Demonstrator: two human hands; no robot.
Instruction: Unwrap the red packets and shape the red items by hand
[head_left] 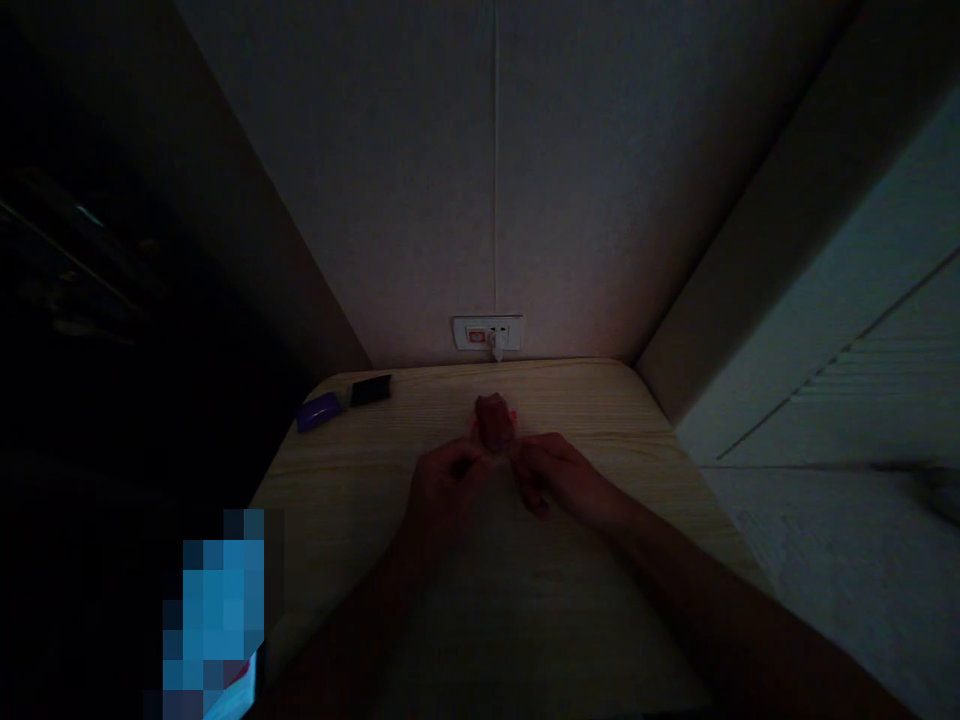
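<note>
The scene is very dim. Both hands meet over a light wooden tabletop (600,400). My left hand (442,490) and my right hand (559,478) each pinch one side of a small reddish packet in a clear wrapper (495,425), held just above the table. The fingers of both hands are curled closed on its edges. What is inside the packet I cannot make out.
A purple flat object (319,411) and a small black box (371,390) lie at the table's far left corner. A wall socket (486,333) with a plugged-in cable sits on the back wall. Walls close in on both sides. A blue glowing screen (217,620) shows at lower left.
</note>
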